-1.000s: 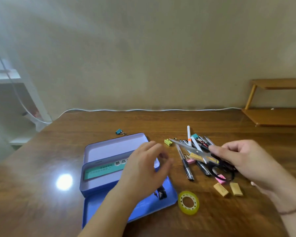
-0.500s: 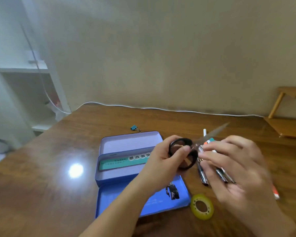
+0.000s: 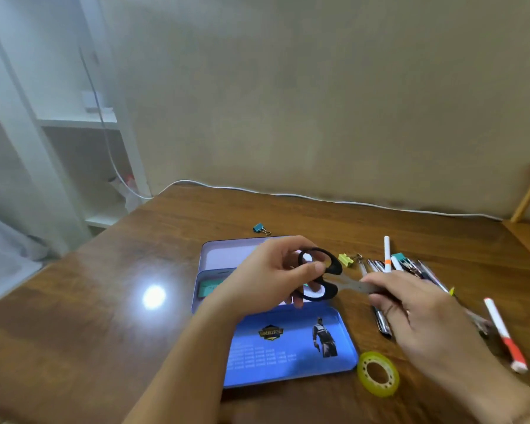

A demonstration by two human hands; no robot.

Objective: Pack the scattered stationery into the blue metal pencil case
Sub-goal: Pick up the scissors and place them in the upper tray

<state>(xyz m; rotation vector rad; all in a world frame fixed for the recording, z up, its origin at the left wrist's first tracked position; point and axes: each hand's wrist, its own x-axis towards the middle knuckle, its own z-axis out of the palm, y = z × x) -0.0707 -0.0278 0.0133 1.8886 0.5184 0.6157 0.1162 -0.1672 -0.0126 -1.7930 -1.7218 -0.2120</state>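
The left hand [image 3: 273, 278] grips the black loops of the scissors [image 3: 325, 278] while the right hand [image 3: 410, 304] pinches the blades — likely steadying them shut for packing — directly above the open blue pencil case [image 3: 288, 350], pens [image 3: 410, 267] waiting beyond on the worktop [image 3: 104, 301].

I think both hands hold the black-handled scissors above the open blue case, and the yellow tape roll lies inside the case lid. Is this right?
Not quite. In the head view the yellow tape roll lies on the table, beside the lid's corner, not inside it. The rest holds: the left hand grips the handles of the scissors, the right hand pinches the blades, above the open blue case.
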